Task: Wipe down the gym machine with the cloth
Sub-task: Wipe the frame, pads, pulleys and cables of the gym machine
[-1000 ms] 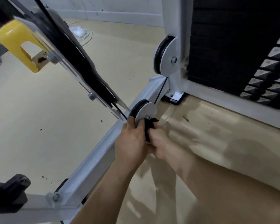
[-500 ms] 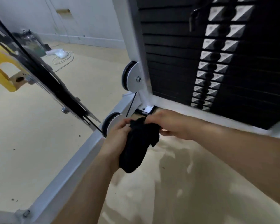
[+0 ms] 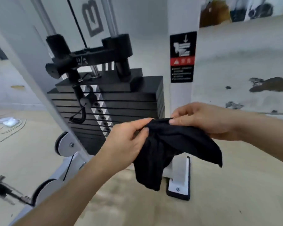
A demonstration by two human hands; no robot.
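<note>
Both hands hold a black cloth (image 3: 170, 147) up in front of the gym machine. The left hand (image 3: 126, 141) has its thumb and curled fingers pinched on the cloth's upper left edge. The right hand (image 3: 203, 121), just beside it, pinches the upper right edge between thumb and fingertips. The cloth is bunched between the 2 hands and hangs down in loose folds, 1 flap trailing to the right under the right wrist. It covers part of the white upright post (image 3: 181, 98) and hangs above the post's bolted foot plate (image 3: 178, 188) on the beige floor (image 3: 227, 193). Behind the hands stands the black weight stack (image 3: 129, 101), with a column of white triangular labels and pin holes down its front. A black coiled cord (image 3: 79, 115) dangles across the plates on the left. 2 chrome guide rods (image 3: 111, 17) and a thin black cable (image 3: 75, 22) rise from the stack's black top piece (image 3: 96, 54). A black-and-red warning sticker (image 3: 182, 57) sits high on the post. At lower left, 2 white pulley wheels (image 3: 67, 145) are mounted on the white frame, the lower one blurred.
</note>
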